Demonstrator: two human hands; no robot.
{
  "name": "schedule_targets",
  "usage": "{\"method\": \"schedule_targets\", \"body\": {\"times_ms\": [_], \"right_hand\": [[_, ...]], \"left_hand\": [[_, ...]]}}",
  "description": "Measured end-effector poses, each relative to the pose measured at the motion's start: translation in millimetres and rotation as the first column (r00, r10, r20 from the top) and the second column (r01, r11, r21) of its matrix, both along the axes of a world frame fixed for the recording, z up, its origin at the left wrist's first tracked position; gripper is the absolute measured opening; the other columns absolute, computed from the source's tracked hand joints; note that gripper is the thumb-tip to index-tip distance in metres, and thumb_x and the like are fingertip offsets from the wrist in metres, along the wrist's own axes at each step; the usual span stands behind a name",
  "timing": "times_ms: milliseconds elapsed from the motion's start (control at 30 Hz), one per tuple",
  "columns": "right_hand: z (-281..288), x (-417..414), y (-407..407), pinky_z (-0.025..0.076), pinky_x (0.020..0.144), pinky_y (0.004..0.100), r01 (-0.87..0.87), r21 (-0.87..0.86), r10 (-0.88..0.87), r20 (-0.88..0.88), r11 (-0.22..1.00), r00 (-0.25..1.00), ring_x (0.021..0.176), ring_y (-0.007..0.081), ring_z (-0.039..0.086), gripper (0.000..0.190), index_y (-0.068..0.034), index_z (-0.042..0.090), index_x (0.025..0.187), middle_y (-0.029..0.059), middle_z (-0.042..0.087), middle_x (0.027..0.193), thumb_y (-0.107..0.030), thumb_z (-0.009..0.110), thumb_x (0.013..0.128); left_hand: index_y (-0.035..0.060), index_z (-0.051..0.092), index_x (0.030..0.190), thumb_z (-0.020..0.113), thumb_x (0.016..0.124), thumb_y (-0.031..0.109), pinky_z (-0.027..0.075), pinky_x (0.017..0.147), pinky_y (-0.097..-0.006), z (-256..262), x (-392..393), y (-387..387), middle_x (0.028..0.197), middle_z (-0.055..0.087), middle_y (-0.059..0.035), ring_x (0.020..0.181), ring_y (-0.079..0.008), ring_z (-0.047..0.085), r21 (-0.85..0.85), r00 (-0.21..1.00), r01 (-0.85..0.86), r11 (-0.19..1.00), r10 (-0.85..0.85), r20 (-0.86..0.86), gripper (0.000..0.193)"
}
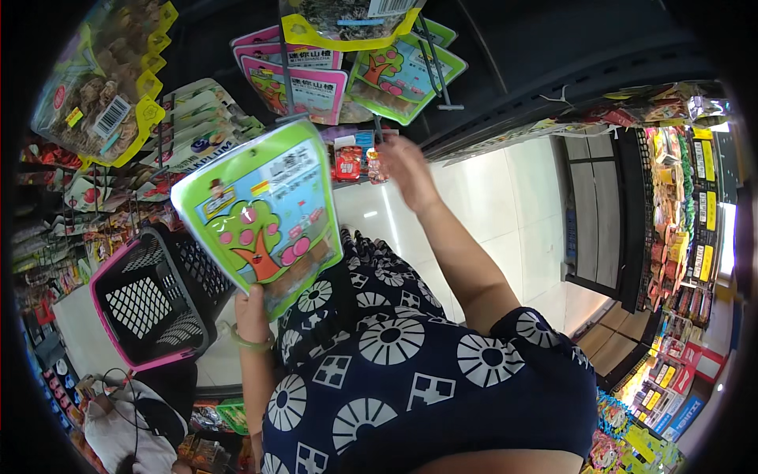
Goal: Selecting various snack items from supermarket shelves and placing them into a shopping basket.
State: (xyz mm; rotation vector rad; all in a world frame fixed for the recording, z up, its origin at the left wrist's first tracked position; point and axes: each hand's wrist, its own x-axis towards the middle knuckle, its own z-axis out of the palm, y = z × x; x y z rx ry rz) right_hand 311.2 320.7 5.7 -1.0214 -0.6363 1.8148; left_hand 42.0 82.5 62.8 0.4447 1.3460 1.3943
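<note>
My left hand [252,314] grips the lower edge of a green dried-fruit snack packet [260,219] and holds it up in front of my body. The packet has a printed cartoon tree and a clear window at its bottom. A greenish bangle [249,340] circles that wrist. My right hand [408,175], slightly blurred, is raised just below the display hooks with its fingers extended; I see nothing held in it. Similar green packets [402,77] hang above it on a metal hook [450,107]. Pink-edged packets [296,86] hang to their left.
A black plastic shopping basket [204,332] with a pink rim is at left, close to another person [127,426]. Yellow-edged bags [109,112] and other packets [201,127] hang upper left. Stocked shelves [669,219] stand to the right across the tiled floor [503,219].
</note>
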Motion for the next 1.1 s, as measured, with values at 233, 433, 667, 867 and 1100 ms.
{"method": "schedule_targets", "body": {"times_ms": [233,433,667,867,1100], "right_hand": [[41.6,-20.7,-49.2,0.041,0.089,0.0357,-0.473,-0.016,0.414,-0.459,0.881,0.786,0.101,0.0194,0.053,0.041,-0.005,0.044,0.119,0.0081,0.054,0.112,-0.019,0.057,0.082],[22.4,35.9,-13.5,0.043,0.084,0.0315,-0.070,-0.011,0.068,-0.082,0.998,0.994,0.094,0.0154,0.055,0.032,-0.006,0.051,0.109,0.0052,0.058,0.104,-0.018,0.060,0.080],[22.3,76.6,10.8,0.040,0.085,0.0299,0.131,0.009,-0.132,0.066,0.991,0.989,0.092,0.0146,0.055,0.026,-0.007,0.055,0.102,0.0044,0.060,0.099,-0.017,0.061,0.079],[21.8,68.5,17.4,0.041,0.083,0.0285,0.157,0.012,-0.157,0.043,0.988,0.987,0.091,0.0141,0.055,0.024,-0.005,0.055,0.101,0.0048,0.060,0.098,-0.016,0.060,0.079],[17.2,73.2,18.8,0.041,0.081,0.0287,0.165,0.033,-0.167,0.097,0.986,0.981,0.090,0.0139,0.056,0.024,-0.004,0.056,0.100,0.0059,0.061,0.097,-0.015,0.060,0.079]], "left_hand": [[-0.0039,0.049,0.113,0.049,0.086,0.019,0.038,0.082,-0.0263,23.4,19.6,50.5,0.101,0.057,-0.0070,0.091,-0.0119,0.050,-0.055,0.832,0.501,0.864,-0.498,-0.244,0.035],[0.0004,0.034,0.129,0.044,0.089,0.018,0.032,0.095,-0.0327,14.0,30.0,54.8,0.126,0.041,-0.0161,0.112,-0.0225,0.044,-0.037,0.879,0.441,0.897,-0.440,-0.182,0.045],[0.0010,0.040,0.126,0.046,0.089,0.019,0.035,0.092,-0.0304,-2.8,14.5,26.5,0.120,0.047,-0.0144,0.105,-0.0204,0.047,-0.190,0.914,0.392,0.900,-0.405,-0.031,0.041],[0.0010,0.040,0.125,0.046,0.089,0.021,0.036,0.090,-0.0295,1.3,18.3,28.7,0.117,0.049,-0.0132,0.102,-0.0195,0.048,-0.193,0.923,0.363,0.912,-0.381,-0.063,0.042],[0.0052,0.041,0.125,0.045,0.089,0.026,0.035,0.092,-0.0313,-2.3,18.9,27.6,0.119,0.049,-0.0123,0.103,-0.0197,0.049,-0.203,0.916,0.379,0.903,-0.397,-0.057,0.042]]}}
